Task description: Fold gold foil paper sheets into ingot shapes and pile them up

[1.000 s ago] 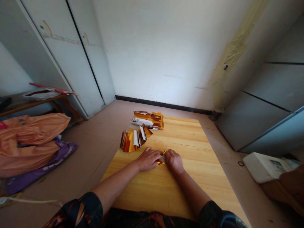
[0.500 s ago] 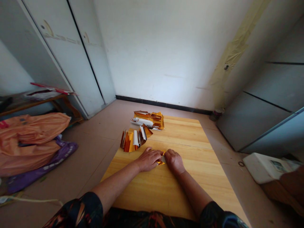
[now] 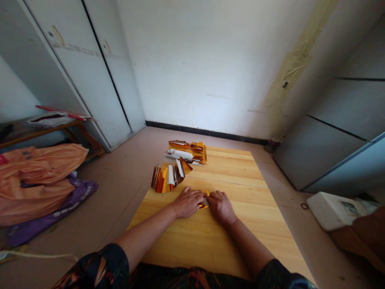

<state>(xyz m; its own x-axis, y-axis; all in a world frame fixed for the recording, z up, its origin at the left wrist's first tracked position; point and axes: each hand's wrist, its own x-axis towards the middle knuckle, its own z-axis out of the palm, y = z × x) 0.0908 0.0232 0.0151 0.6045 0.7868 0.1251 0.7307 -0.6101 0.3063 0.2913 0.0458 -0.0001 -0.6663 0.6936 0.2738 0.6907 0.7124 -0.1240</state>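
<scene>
Both of my hands rest close together on a low wooden table. Between them lies a small piece of gold foil paper, mostly hidden under my fingers. My left hand presses on its left side with curled fingers. Fingers closed, my right hand pinches its right side. A fanned bundle of folded gold papers stands just beyond my left hand near the table's left edge. Farther back lies a stack of gold and white paper sheets.
Orange and purple plastic bags lie on the floor at the left, below a low shelf. White cabinet doors stand behind them. A white scale sits on the floor at the right, beside grey panels.
My right hand has shifted slightly left and toward me over the gold paper. The left hand has stayed where it was.
</scene>
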